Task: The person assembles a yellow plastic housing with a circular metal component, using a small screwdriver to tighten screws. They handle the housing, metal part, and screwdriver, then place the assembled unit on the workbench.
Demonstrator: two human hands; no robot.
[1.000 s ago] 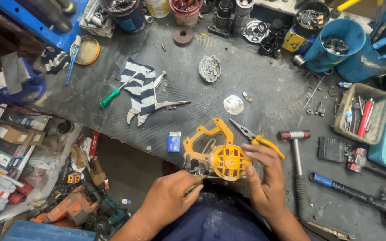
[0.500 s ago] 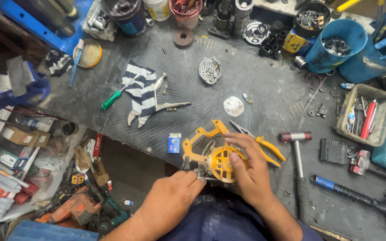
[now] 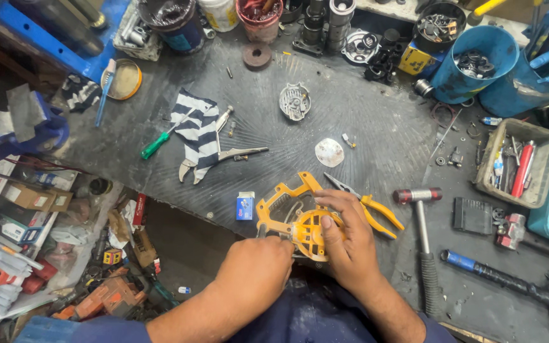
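A yellow plastic power-tool housing with a round grille lies at the near edge of the dark workbench. My right hand rests over the grille, thumb pressed on it, holding the housing. My left hand is closed at the housing's lower left edge, gripping something small that its fingers hide. Yellow-handled pliers lie just right of my right hand.
A hammer lies to the right, and a blue-handled tool farther right. A striped cloth, locking pliers, a green screwdriver, a small blue box, a round metal cover, a parts tray and blue buckets also stand about.
My right hand has slid left from the housing's right side onto the grille, uncovering the pliers. My left hand has stayed at the lower left edge.
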